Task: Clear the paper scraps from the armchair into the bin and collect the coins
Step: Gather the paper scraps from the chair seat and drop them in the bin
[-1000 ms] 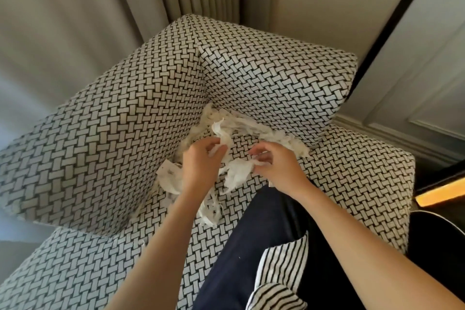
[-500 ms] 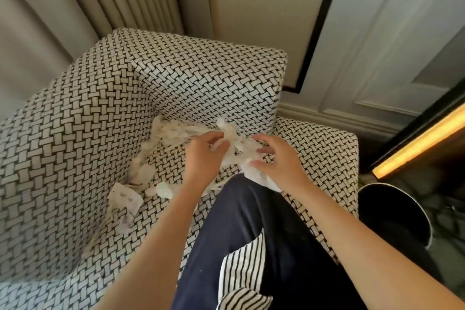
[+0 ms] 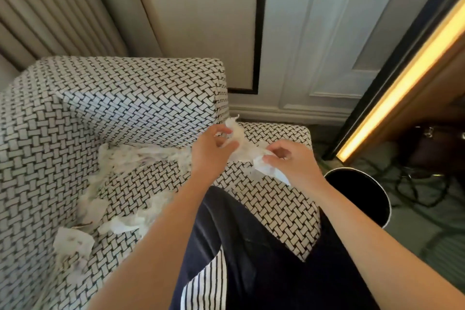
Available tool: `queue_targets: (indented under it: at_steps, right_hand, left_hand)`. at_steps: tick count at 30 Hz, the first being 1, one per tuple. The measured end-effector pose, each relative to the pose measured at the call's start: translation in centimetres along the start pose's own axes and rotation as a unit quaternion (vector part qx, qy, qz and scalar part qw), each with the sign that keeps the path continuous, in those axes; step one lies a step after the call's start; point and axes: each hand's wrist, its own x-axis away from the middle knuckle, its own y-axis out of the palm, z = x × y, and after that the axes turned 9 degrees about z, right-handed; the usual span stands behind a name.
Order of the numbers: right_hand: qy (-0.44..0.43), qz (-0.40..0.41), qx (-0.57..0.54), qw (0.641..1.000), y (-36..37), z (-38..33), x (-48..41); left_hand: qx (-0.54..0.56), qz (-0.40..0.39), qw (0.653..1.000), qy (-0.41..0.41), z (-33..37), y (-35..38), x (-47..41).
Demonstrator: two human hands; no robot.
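My left hand (image 3: pixel 214 152) and right hand (image 3: pixel 295 165) pinch one wad (image 3: pixel 242 145) above the armchair (image 3: pixel 125 108), near the bin (image 3: pixel 357 195); many scraps (image 3: pixel 73 241) litter the seat; no coins visible; early days, I judge.

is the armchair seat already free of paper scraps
No, paper scraps lie scattered on the armchair seat, and the left hand and right hand grip more.
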Motion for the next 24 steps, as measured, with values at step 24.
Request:
queue_targets:
  at_steps: [24]
  right_hand:
    - [0.427, 0.327, -0.172, 0.825, -15.4, 21.7, 4.0]
  left_hand:
    - [-0.057, -0.403, 0.913, 0.021, 8.7, 28.1, 2.9]
